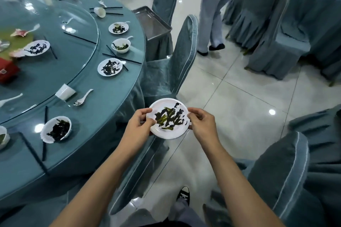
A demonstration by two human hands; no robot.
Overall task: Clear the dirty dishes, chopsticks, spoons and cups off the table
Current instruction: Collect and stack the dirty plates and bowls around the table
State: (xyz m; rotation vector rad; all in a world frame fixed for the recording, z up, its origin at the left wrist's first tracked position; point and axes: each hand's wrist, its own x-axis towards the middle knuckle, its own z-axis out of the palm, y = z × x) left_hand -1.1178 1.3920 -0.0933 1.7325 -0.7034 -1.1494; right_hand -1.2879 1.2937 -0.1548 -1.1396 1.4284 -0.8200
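White, smeared with dark sauce and greens, the small plate (168, 119) is already off the counter (103, 97), pinched at its rim by the left hand (139, 121) and the right hand (201, 123) alike, and I reckon it next needs carrying level to the steel tray (151, 22) beyond.

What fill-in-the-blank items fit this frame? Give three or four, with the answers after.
1. The dirty plate, gripped by the left hand and the right hand, carries dark sauce and ____ scraps.
2. The cup beside the white spoon lies on its ____.
3. The metal tray rests on a covered ____.
4. The box on the table is ____.
Missing words: green; side; chair; red.
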